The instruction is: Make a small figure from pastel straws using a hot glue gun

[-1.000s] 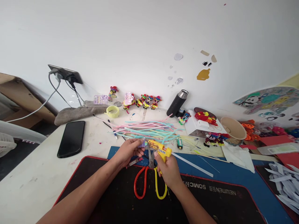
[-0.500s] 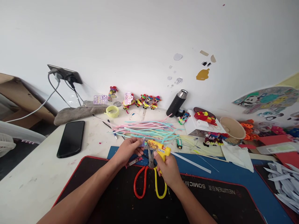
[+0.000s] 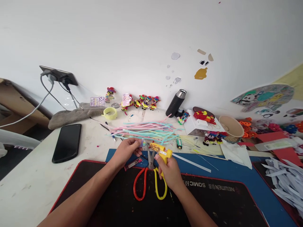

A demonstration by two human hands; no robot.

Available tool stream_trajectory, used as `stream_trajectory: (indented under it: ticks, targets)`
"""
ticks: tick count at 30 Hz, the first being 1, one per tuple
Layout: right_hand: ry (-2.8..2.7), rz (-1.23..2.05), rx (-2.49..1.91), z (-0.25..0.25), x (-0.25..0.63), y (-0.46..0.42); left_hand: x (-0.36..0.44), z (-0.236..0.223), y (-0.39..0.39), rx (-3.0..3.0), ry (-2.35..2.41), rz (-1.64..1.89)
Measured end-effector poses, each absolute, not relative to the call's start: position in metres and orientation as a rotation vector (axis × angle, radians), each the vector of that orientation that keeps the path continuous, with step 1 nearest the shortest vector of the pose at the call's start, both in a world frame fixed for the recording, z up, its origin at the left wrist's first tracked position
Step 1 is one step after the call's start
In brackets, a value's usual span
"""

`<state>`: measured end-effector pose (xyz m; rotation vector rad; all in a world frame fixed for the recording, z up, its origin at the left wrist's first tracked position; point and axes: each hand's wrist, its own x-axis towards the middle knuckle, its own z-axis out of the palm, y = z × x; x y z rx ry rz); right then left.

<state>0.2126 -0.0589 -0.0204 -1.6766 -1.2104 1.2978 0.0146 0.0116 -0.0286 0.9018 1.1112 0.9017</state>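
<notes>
My right hand (image 3: 169, 170) is wrapped round the handle of a yellow hot glue gun (image 3: 161, 149), whose nozzle points left. A long white glue stick (image 3: 193, 162) sticks out of its back. Between the thumb and fingers of my left hand (image 3: 127, 150) is a small purple and teal piece (image 3: 142, 142), close to the nozzle; its exact kind is too small to make out. Scissors (image 3: 151, 162) with one red and one yellow handle lie with blades parted beneath the glue gun. A small dark red packet (image 3: 132, 164) lies below my left hand.
Pastel pipe cleaners (image 3: 146, 129) lie in a heap behind my hands. Small fuzzy figures (image 3: 146, 102) stand along the wall, near a black flask (image 3: 176, 102). A phone (image 3: 67, 142) lies left, a yellow tape roll (image 3: 110, 113) behind it, white paper strips (image 3: 282, 179) right.
The view has shifted slightly to the right. My left hand has turned the small piece a little and holds it slightly farther from the glue gun's nozzle.
</notes>
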Motion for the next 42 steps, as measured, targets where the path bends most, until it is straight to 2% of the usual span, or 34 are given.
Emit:
stream_trajectory:
  ticks: [5,14,26,32,38,42]
  targets:
    - [-0.899,1.459,-1.567,-0.031,0.237,-0.071,0.011,-0.027,0.012,0.874,1.117,0.922]
    - [-0.501,1.453,-1.437,-0.021,0.291,-0.098,0.013,-0.029,0.012,0.902,1.132,0.878]
    - [-0.703,1.606,-1.626,-0.012,0.298,-0.097,0.013,-0.027,0.011,0.912,1.126,0.866]
    - [-1.003,1.425,-1.891,-0.017,0.311,-0.102,0.014,-0.026,0.01,0.89,1.113,0.858]
    - [-1.397,1.02,-2.148,-0.006,0.336,-0.108,0.015,-0.024,0.009,0.868,1.099,0.861]
    - [-1.473,0.783,-2.106,0.002,0.336,-0.106,0.017,-0.025,0.009,0.831,1.081,0.854]
